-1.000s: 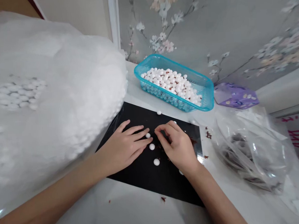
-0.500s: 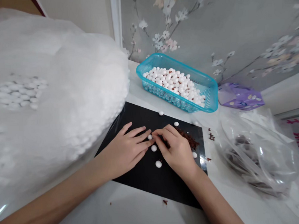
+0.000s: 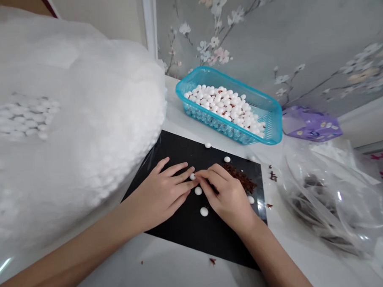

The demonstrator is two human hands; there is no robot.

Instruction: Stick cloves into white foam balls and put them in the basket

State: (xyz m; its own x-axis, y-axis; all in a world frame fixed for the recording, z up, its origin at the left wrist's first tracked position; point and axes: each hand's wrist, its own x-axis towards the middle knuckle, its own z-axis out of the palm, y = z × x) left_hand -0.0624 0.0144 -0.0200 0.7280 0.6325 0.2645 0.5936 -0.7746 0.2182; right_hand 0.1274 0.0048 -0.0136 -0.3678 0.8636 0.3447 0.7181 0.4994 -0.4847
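My left hand (image 3: 163,191) lies open and flat, its fingertips (image 3: 188,184) just beside a small round white bead (image 3: 192,176). My right hand (image 3: 227,197) curls downward, fingers drawn close together; I cannot tell whether they pinch anything. More white beads (image 3: 204,211) sit apart on a flat black sheet (image 3: 179,222), near a heap of dark reddish-brown crumbs (image 3: 239,179) beside my right hand.
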